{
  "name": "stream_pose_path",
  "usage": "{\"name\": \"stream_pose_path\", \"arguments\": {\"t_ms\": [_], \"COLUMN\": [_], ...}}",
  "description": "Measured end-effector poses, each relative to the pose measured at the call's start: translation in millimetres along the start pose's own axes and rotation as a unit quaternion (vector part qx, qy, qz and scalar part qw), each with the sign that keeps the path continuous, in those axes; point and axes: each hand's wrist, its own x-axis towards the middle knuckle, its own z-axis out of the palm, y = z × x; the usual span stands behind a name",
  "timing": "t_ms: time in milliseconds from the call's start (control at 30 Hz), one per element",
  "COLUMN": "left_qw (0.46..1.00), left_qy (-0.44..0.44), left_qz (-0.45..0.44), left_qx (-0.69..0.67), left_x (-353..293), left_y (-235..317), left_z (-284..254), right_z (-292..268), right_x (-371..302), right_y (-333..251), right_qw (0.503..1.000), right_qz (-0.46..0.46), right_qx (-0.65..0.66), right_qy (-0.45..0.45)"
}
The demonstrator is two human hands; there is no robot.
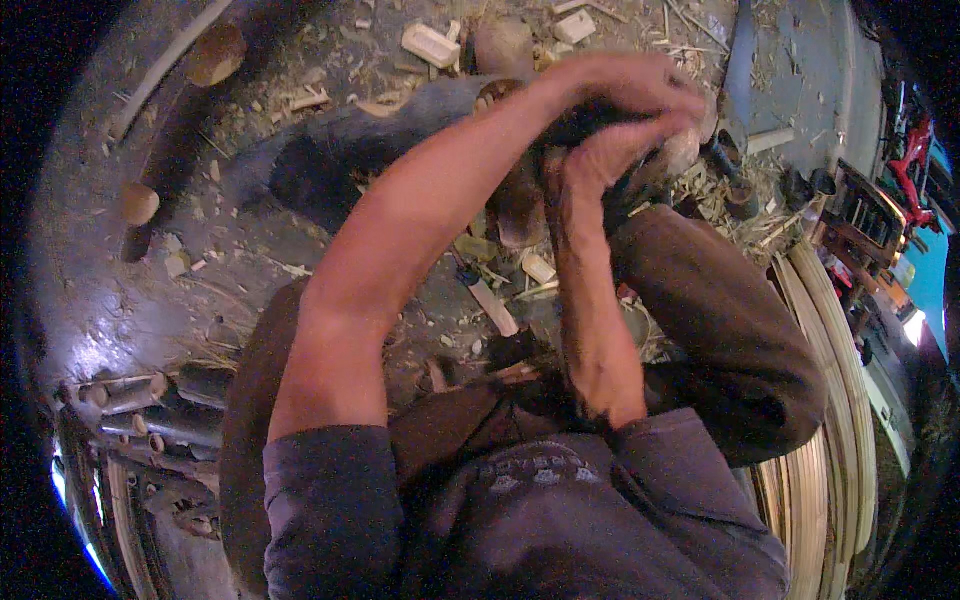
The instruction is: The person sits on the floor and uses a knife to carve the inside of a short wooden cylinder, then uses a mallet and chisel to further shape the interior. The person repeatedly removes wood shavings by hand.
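The left hand point(658, 92) and the right hand point(615, 155) were brought close together, beyond and to the right of a tool with a pale handle point(488, 303) and a dark head point(511, 348). Both were blurred, their fingers bent inward; how far each grip was closed, and on what, could not be told. A pale, rounded object point(684, 151) was seen just beside the right fingers, likewise beyond and to the right of the tool; whether it was gripped could not be made out.

The left arm point(400, 220) was stretched diagonally across the body, its elbow bent to the left of the tool. The right forearm point(597, 290) was directed almost straight ahead, to the right of the tool, with the hand turned rightward at the wrist.

Folded close to the tool's right was a brown trouser leg point(715, 315). Farther right, long wooden strips point(835, 400) were stacked. Well beyond the tool, a pale wooden block point(431, 44) was left lying among scattered chips point(308, 99).
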Motion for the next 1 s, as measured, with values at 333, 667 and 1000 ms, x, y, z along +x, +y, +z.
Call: {"name": "stream_pose_path", "arguments": {"t_ms": [333,667,1000], "left_qw": [0.925,0.725,0.47], "left_qy": [0.335,0.678,0.873], "left_qz": [-0.147,-0.117,-0.079], "left_qx": [0.102,-0.029,-0.108], "left_x": [-73,-154,-174], "left_y": [24,42,62], "left_z": [-106,-73,12], "right_z": [93,101,73], "right_x": [7,-14,-28], "right_y": [-15,-5,23], "right_qw": [0.926,0.781,0.577], "right_qz": [0.177,0.171,0.094], "right_qx": [-0.179,-0.18,-0.336], "right_qy": [-0.282,-0.573,-0.738]}}
